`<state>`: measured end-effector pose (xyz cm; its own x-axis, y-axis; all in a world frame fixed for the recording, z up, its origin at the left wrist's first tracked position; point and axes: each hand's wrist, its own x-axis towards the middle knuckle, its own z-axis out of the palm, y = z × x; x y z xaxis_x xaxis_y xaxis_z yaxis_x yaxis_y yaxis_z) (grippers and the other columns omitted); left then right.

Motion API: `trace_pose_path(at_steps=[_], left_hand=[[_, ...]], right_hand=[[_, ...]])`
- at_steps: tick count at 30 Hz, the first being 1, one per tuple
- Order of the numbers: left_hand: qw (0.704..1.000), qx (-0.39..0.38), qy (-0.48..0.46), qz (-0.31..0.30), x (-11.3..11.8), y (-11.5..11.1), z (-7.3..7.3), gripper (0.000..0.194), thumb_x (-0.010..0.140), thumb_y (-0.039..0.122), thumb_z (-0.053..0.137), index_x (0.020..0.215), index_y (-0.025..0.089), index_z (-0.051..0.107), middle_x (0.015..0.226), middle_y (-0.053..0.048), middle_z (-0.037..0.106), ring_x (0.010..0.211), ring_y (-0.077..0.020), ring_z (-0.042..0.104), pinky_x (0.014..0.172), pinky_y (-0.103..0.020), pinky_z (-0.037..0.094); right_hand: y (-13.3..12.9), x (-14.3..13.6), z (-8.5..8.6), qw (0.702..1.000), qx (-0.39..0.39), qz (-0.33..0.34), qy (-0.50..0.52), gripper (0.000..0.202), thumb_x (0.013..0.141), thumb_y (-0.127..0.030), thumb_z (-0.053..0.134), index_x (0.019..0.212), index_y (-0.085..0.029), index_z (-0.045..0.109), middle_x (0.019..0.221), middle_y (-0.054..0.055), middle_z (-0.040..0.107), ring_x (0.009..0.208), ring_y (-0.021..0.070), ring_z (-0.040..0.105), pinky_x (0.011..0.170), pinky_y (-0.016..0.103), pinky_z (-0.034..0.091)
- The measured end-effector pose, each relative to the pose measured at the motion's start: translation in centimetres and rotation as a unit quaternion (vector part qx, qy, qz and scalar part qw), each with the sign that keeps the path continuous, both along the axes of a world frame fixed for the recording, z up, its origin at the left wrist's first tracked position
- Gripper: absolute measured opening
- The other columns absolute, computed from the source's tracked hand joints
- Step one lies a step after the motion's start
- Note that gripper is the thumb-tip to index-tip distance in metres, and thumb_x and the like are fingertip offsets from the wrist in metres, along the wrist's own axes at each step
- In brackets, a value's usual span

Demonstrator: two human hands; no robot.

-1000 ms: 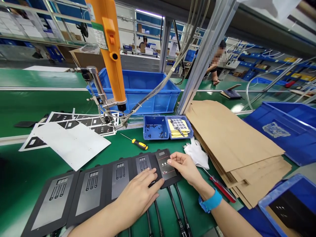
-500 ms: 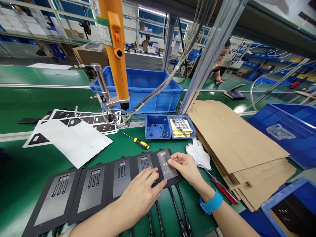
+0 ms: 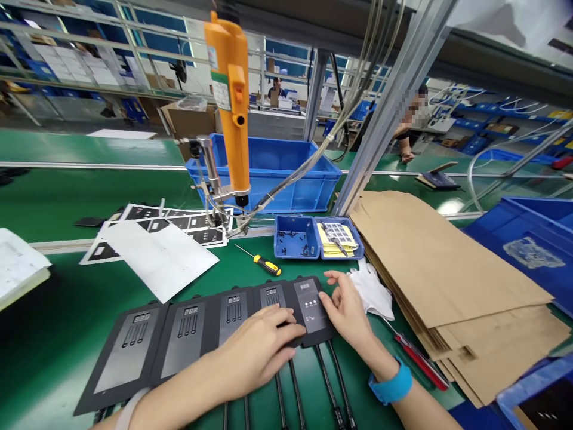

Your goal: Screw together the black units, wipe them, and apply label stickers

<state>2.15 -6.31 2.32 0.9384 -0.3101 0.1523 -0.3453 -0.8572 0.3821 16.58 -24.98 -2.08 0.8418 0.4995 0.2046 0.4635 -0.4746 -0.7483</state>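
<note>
Several flat black control boxes with grey front panels stand in a row on the green bench, black cables running from their near ends. The rightmost box [image 3: 313, 307] has a small display window and white dots on its panel. My left hand [image 3: 266, 340] lies across the neighbouring box [image 3: 272, 294], its spread fingertips at the left edge of the rightmost one. At that box's right edge is my right hand [image 3: 347, 307], thumb and fingers apart and holding nothing. A white glove [image 3: 372, 289] lies just beyond the right hand.
A yellow-black screwdriver [image 3: 267, 264] lies behind the boxes, near a blue bin of small screws [image 3: 296, 237]. An orange electric screwdriver [image 3: 233, 101] hangs above. Printed label sheets [image 3: 165, 257] are at left; stacked cardboard [image 3: 439, 263] and a red screwdriver [image 3: 421, 361] at right.
My right hand has moved from the rightmost panel to its right edge, and its fingers have parted. My left hand stays on the boxes. The view has shifted, showing more of the left side.
</note>
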Motion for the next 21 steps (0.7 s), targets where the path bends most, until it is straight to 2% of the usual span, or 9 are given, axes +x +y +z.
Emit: trace_pose_path(at_steps=[2, 5, 7, 10, 12, 13, 16, 18, 21], left_hand=[[0.996, 0.014, 0.055, 0.065, 0.6, 2.7, 1.8, 0.019, 0.093, 0.024, 0.052, 0.108, 0.025, 0.063, 0.106, -0.004, 0.065, 0.101, -0.0202, 0.064, 0.091, -0.032, 0.052], [0.958, 0.126, 0.116, 0.229, 0.9, 8.7, 4.0, 0.019, 0.094, 0.024, 0.048, 0.105, 0.020, 0.062, 0.106, -0.009, 0.065, 0.098, -0.0243, 0.064, 0.088, -0.037, 0.050], [0.924, 0.169, 0.139, 0.314, 0.4, 12.8, 4.7, 0.029, 0.091, 0.025, 0.051, 0.114, 0.010, 0.058, 0.113, -0.020, 0.062, 0.099, -0.0326, 0.064, 0.088, -0.046, 0.049], [0.889, 0.192, 0.196, 0.366, -1.0, 16.9, 4.6, 0.057, 0.076, 0.033, 0.070, 0.122, 0.003, 0.054, 0.117, -0.027, 0.060, 0.106, -0.0394, 0.063, 0.087, -0.047, 0.050], [0.881, 0.191, 0.228, 0.367, -1.7, 17.8, 4.1, 0.070, 0.067, 0.030, 0.076, 0.128, 0.004, 0.052, 0.122, -0.026, 0.061, 0.109, -0.0367, 0.063, 0.087, -0.040, 0.051], [0.881, 0.190, 0.235, 0.365, -1.9, 17.9, 3.8, 0.071, 0.066, 0.024, 0.075, 0.130, 0.006, 0.051, 0.125, -0.025, 0.061, 0.110, -0.0342, 0.063, 0.086, -0.036, 0.051], [0.880, 0.192, 0.218, 0.376, -1.9, 17.7, 4.0, 0.056, 0.070, 0.008, 0.059, 0.126, 0.007, 0.056, 0.116, -0.021, 0.067, 0.103, -0.0296, 0.067, 0.083, -0.032, 0.051], [0.875, 0.198, 0.181, 0.404, -2.1, 17.8, 5.5, 0.045, 0.076, 0.005, 0.048, 0.119, 0.008, 0.060, 0.103, -0.020, 0.071, 0.096, -0.0304, 0.069, 0.081, -0.035, 0.051], [0.853, 0.206, 0.092, 0.471, -4.0, 17.7, 9.7, 0.042, 0.087, 0.010, 0.036, 0.124, 0.010, 0.056, 0.096, -0.017, 0.071, 0.091, -0.0317, 0.069, 0.079, -0.039, 0.050]], right_hand=[[-0.3, 0.2, -0.4, 1.000, 0.023, 0.001, 0.008, 0.033, 0.092, -0.034, 0.048, 0.121, -0.018, 0.048, 0.094, 0.006, 0.055, 0.070, 0.0167, 0.054, 0.070, 0.034, 0.047], [-0.5, 0.3, -0.8, 0.999, 0.048, 0.002, 0.026, 0.035, 0.093, -0.042, 0.048, 0.120, -0.019, 0.050, 0.097, 0.007, 0.057, 0.071, 0.0174, 0.056, 0.068, 0.033, 0.047], [-0.4, 0.2, -0.9, 0.998, 0.054, 0.011, 0.028, 0.036, 0.093, -0.045, 0.048, 0.119, -0.020, 0.051, 0.094, 0.006, 0.057, 0.067, 0.0166, 0.054, 0.067, 0.033, 0.047], [-0.4, 0.0, -1.2, 0.997, 0.046, 0.031, 0.044, 0.037, 0.093, -0.048, 0.047, 0.117, -0.020, 0.052, 0.087, 0.004, 0.056, 0.063, 0.0158, 0.052, 0.063, 0.032, 0.046], [-0.4, 0.0, -1.2, 0.996, 0.040, 0.042, 0.060, 0.037, 0.093, -0.049, 0.047, 0.117, -0.021, 0.053, 0.087, 0.004, 0.056, 0.062, 0.0154, 0.051, 0.060, 0.031, 0.045], [-0.4, -0.1, -1.3, 0.996, 0.040, 0.046, 0.068, 0.037, 0.093, -0.050, 0.047, 0.116, -0.021, 0.053, 0.088, 0.004, 0.057, 0.062, 0.0152, 0.050, 0.059, 0.031, 0.045], [-0.5, -0.1, -1.3, 0.994, 0.045, 0.051, 0.081, 0.038, 0.092, -0.051, 0.048, 0.115, -0.021, 0.054, 0.087, 0.004, 0.058, 0.061, 0.0151, 0.050, 0.057, 0.030, 0.044], [-0.5, 0.0, -1.3, 0.994, 0.053, 0.051, 0.085, 0.038, 0.092, -0.051, 0.049, 0.113, -0.021, 0.056, 0.084, 0.004, 0.059, 0.060, 0.0154, 0.051, 0.057, 0.030, 0.044], [-0.6, 0.0, -1.4, 0.993, 0.068, 0.056, 0.080, 0.037, 0.092, -0.051, 0.050, 0.111, -0.021, 0.058, 0.080, 0.004, 0.059, 0.061, 0.0167, 0.052, 0.057, 0.030, 0.044]])
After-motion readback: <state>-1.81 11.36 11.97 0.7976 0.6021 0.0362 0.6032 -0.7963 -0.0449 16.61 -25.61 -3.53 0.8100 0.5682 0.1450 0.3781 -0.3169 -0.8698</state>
